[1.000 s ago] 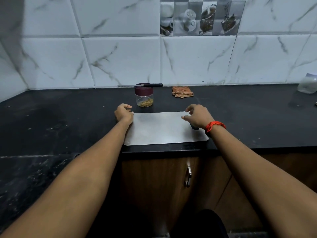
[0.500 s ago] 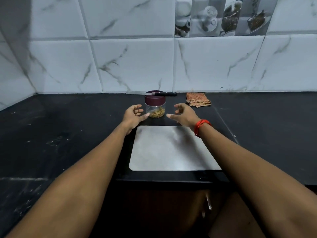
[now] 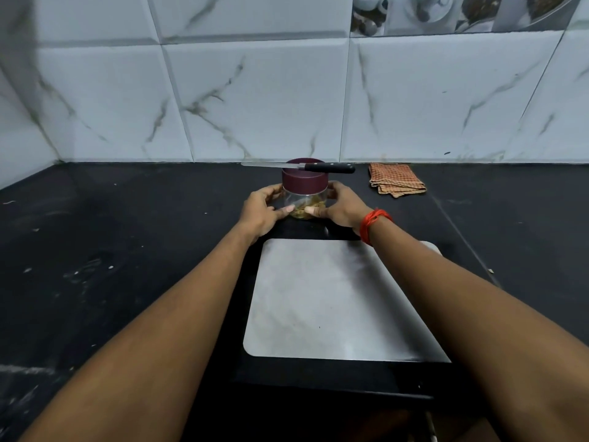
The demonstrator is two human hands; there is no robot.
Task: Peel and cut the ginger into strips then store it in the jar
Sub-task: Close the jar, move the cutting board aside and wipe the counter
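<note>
Storing stage, I judge; my left hand (image 3: pixel 258 209) and right hand (image 3: pixel 338 206) curl round the jar (image 3: pixel 304 195) behind the cutting board (image 3: pixel 338 301), ginger strips (image 3: pixel 308 209) inside; knife (image 3: pixel 299 167) balanced on lid (image 3: pixel 304 181); next move must keep it level.

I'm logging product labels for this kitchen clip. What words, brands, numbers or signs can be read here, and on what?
None can be read.
The jar and its maroon lid show no label.
The knife shows no brand mark.
The picture tile shows only cups and dishes, no lettering.
The checked cloth carries no text.
</note>
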